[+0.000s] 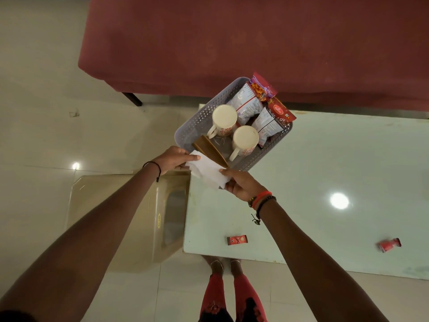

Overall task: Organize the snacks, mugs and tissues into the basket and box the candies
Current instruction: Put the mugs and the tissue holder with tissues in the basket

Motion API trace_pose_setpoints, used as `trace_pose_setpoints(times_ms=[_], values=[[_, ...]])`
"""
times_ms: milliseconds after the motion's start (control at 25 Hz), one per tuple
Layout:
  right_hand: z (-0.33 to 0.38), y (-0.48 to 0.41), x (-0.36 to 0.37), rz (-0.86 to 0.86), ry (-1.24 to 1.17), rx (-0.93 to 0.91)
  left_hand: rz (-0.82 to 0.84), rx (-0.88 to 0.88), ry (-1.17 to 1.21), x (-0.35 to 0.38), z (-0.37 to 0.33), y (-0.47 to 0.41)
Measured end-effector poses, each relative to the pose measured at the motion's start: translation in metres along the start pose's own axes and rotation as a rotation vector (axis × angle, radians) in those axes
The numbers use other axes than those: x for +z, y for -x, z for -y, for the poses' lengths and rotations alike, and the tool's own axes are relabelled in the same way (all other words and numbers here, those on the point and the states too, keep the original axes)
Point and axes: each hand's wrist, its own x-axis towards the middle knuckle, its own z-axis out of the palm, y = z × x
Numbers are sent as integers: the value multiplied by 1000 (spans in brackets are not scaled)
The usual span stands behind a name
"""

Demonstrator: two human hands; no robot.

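Glossy pale bench (325, 159) on tiled floor (34, 89); grey basket (195, 122) at its corner. Left hand (173, 160) and right hand (241, 184) both pinch white tissues (206, 173). Two red candies (237, 240), probably wrapped, lie loose.

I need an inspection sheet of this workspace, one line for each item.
Surface: pale glossy table, lamp glare on it.
Job's things: grey basket holds two mugs, snack packets, brown holder; white tissue held over its near edge; two red candies on the table.
Clutter: nothing seen.
Grips: left hand and right hand both pinch the tissue.
Cables: nothing seen.
Surroundings: maroon sofa, beige chair, tiled floor.
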Motion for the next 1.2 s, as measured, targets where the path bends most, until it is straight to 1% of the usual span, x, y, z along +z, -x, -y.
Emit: trace_pose_setpoints(times_ms=[120, 200, 360, 560, 720, 920, 1120, 1200], values=[[7, -6, 1, -49, -142, -10, -56, 9, 52, -2, -16, -12], [12, -10, 2, -50, -210, -6, -99, 18, 83, -3, -28, -21], [20, -20, 7, -50, -276, -46, -146, 39, 71, -3, -50, -38], [15, -27, 4, -111, -248, -50, -93, 31, -205, -1, -61, -51], [8, -38, 4, -147, -235, -41, -156, 49, -328, 5, -55, -55], [7, -49, 5, -163, -118, -31, -261, 56, -311, 9, -46, -61], [12, -52, 8, -89, -189, -47, -297, 29, -211, 16, -43, -54], [17, -50, 8, -107, -26, -44, -326, 35, -172, 19, -40, -52]])
